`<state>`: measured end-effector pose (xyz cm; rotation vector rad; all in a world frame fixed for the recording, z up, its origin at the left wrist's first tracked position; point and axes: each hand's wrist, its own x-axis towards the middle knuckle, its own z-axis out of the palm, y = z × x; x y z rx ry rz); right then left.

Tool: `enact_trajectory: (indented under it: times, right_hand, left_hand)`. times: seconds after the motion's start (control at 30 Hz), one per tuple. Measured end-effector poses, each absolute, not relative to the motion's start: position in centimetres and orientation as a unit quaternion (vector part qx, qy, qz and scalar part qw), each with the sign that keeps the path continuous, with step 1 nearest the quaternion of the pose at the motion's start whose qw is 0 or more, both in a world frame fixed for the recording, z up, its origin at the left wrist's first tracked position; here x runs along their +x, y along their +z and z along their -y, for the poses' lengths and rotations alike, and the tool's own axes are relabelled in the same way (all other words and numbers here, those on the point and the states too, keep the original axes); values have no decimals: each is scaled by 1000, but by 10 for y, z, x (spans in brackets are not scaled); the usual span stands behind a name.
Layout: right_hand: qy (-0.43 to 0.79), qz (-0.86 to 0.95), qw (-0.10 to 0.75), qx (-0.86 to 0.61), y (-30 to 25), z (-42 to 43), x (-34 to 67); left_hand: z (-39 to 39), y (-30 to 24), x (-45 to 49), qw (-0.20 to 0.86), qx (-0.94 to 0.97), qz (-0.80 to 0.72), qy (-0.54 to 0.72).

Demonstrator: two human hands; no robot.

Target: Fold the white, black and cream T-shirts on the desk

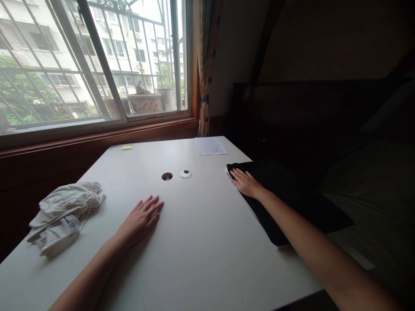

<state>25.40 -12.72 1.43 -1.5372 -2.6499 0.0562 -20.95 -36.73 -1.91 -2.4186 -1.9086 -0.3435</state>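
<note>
Right hand (246, 183) open and flat, palm down, fingers close together and aimed toward the far edge of the tabletop (201, 246), gripping nothing, pressed onto the far end of a black cloth (292, 203).

Black cloth at the right edge of the tabletop, about midway along it, partly on the white surface and partly hanging past the edge into shadow. Lying flat in a long shape, long axis parallel to the right edge. Far end under the hand and pointing toward the window side, near end pointing toward the near right corner, beside the forearm. Outline on the dark side hard to tell.

Left hand (142, 218) likewise open, palm down on bare tabletop near the middle, fingers slightly spread and aimed toward the far right, holding nothing, well apart from the black cloth.

White garment (65, 211) crumpled near the left edge, apart from the left forearm.

Round hole (167, 176) and round white cap (185, 174) side by side, beyond the left hand, between the two hands.

Sheet of paper (211, 146) at the far right corner.

Yellow note (127, 147) at the far edge, left of the paper.

Barred window (97, 65) behind the far edge, curtain (205, 65) at its right side.
</note>
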Motion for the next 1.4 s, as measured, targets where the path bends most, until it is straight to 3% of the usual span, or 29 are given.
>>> enact_trajectory:
  times: [0.2, 0.4, 0.67, 0.97, 1.1, 1.3, 1.4]
  right_hand:
    - [29, 871, 32, -490, 20, 152, 235]
    - [132, 923, 6, -360, 21, 213, 179]
    - [148, 947, 85, -272, 11, 298, 105]
    - [154, 949, 127, -246, 15, 297, 107]
    - [152, 947, 149, -239, 17, 295, 108]
    - [146, 943, 176, -243, 14, 291, 111]
    - [148, 942, 181, -242, 12, 290, 111]
  left_hand:
    - [367, -20, -210, 22, -782, 612, -120]
    - [367, -20, -213, 16, -784, 608, -124]
    - [369, -16, -225, 28, -796, 583, -161]
    - [374, -4, -231, 39, -776, 602, -184]
    - [381, 11, -247, 73, -716, 672, -176]
    - [407, 32, -313, 210, -533, 799, -181]
    - [422, 25, -344, 176, -409, 881, -160]
